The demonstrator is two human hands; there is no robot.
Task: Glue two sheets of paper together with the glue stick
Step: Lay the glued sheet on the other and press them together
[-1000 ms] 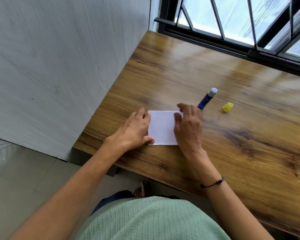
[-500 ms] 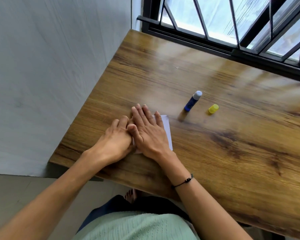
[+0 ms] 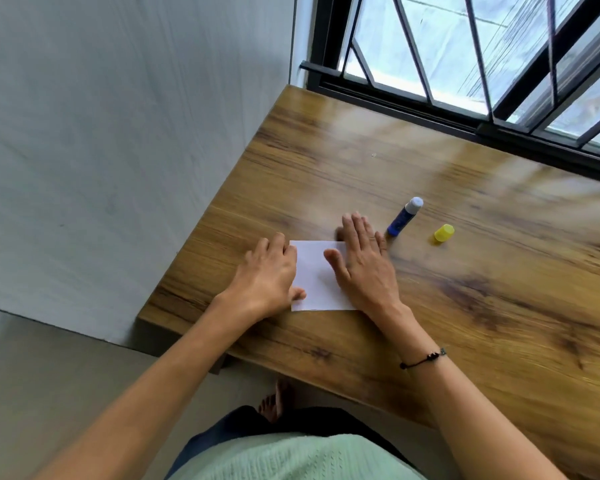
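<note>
Between both hands (image 3: 364,268), paper (image 3: 317,282), pressed flat

Wooden table (image 3: 465,306) bearing paper (image 3: 317,282), glue stick (image 3: 404,216) (uncapped), cap (image 3: 444,233)

My arms are bare to past the elbow. A thin black cord bracelet (image 3: 422,360) circles my right wrist. I wear a pale green knit top (image 3: 291,459), dark blue trousers (image 3: 219,429), and my foot (image 3: 276,403) is bare.
</note>
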